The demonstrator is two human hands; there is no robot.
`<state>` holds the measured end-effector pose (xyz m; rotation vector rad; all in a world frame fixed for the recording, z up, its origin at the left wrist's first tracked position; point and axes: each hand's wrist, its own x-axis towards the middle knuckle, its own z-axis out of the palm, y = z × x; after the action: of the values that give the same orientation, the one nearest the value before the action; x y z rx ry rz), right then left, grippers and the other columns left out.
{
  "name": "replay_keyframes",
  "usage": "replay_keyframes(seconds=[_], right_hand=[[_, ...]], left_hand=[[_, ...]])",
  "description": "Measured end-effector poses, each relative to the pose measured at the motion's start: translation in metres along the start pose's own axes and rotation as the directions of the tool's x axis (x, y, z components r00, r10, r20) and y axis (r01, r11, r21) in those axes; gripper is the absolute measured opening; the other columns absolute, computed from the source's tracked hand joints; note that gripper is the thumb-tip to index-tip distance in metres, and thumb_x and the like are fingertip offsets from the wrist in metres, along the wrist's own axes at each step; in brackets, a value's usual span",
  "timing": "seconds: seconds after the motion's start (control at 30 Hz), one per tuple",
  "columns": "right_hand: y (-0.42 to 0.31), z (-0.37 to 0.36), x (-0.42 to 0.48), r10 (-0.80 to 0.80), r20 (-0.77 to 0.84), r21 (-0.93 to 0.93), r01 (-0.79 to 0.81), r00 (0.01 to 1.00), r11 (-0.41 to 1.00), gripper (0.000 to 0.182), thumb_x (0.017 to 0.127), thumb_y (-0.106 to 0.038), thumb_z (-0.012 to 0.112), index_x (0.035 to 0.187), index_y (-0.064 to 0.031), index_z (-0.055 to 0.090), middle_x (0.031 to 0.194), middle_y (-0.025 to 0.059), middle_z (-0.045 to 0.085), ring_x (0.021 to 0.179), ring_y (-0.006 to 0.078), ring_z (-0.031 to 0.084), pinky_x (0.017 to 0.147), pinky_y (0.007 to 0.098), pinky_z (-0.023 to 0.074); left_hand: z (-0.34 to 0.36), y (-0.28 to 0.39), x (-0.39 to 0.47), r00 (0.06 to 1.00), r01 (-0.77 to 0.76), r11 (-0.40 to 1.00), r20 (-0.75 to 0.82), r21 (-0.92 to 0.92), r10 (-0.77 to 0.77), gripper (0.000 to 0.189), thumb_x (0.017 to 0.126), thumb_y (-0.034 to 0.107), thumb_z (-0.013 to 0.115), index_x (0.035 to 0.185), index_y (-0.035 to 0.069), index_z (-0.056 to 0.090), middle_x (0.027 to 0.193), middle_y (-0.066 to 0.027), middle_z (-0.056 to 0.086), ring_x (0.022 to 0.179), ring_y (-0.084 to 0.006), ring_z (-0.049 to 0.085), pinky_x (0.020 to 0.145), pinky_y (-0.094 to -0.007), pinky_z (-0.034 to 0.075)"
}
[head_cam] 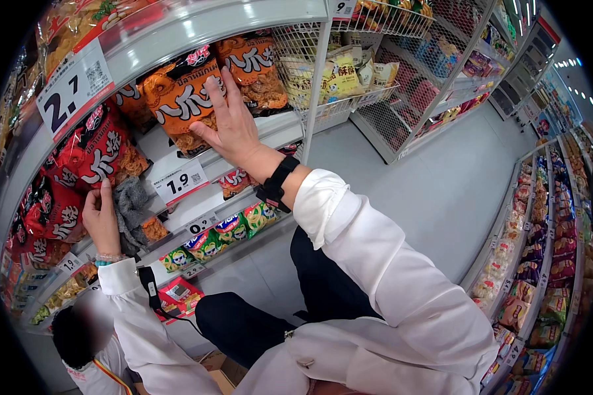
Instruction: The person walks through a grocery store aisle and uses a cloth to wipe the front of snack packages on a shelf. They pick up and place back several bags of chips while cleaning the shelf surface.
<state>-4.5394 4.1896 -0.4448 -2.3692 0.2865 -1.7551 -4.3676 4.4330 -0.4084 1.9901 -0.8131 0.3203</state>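
My right hand lies with spread fingers against the front of an orange snack bag on a white metal shelf. A second orange snack bag stands just beyond my fingertips. Lower left, my left hand has its thumb and curled fingers at the bottom edge of a red snack bag; whether it grips the bag I cannot tell. A crumpled grey cloth hangs over the shelf edge right beside that hand. More red snack bags are stacked to its left.
A price tag projects from the shelf edge between my hands. Green snack bags fill a lower shelf. A wire basket adjoins the shelf end. Another person is close at lower left. Snack shelves line the right side.
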Motion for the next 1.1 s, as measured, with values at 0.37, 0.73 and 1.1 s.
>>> replay_keyframes(seconds=[0.37, 0.73, 1.1], right_hand=[[0.000, -0.006, 0.003, 0.106, -0.068, 0.002, -0.106, 0.992, 0.994, 0.069, 0.081, -0.032, 0.056, 0.134, 0.0012, 0.029, 0.134, 0.0217, 0.032, 0.119, 0.0376, 0.037, 0.100, 0.0476, 0.0276], [-0.026, -0.003, -0.006, 0.024, -0.013, -0.020, -0.025, 1.000, 0.999, 0.073, 0.082, -0.038, 0.057, 0.137, -0.0024, 0.024, 0.137, 0.0240, 0.027, 0.123, 0.0391, 0.031, 0.101, 0.0467, 0.0255], [-0.034, 0.001, -0.015, 0.126, 0.003, -0.034, -0.126, 0.992, 0.992, 0.073, 0.087, -0.042, 0.051, 0.136, 0.0030, 0.022, 0.126, 0.0237, 0.040, 0.117, 0.0367, 0.038, 0.101, 0.0510, 0.0238]], left_hand=[[0.006, -0.002, 0.023, 0.970, -0.150, 0.983, 0.209, 0.107, 0.125, 0.044, 0.088, 0.037, 0.055, 0.107, -0.003, 0.056, 0.089, -0.0161, 0.064, 0.081, -0.0199, 0.060, 0.076, -0.0304, 0.044], [-0.013, -0.005, -0.011, 0.997, -0.043, 0.998, -0.068, 0.052, 0.047, 0.052, 0.070, 0.045, 0.072, 0.089, -0.001, 0.058, 0.078, -0.0124, 0.062, 0.072, -0.0223, 0.058, 0.069, -0.0334, 0.046], [-0.030, -0.012, -0.005, 0.999, -0.017, 0.992, 0.043, 0.124, 0.012, 0.061, 0.079, 0.055, 0.055, 0.108, 0.001, 0.057, 0.090, -0.0232, 0.063, 0.089, -0.0384, 0.060, 0.075, -0.0407, 0.046]])
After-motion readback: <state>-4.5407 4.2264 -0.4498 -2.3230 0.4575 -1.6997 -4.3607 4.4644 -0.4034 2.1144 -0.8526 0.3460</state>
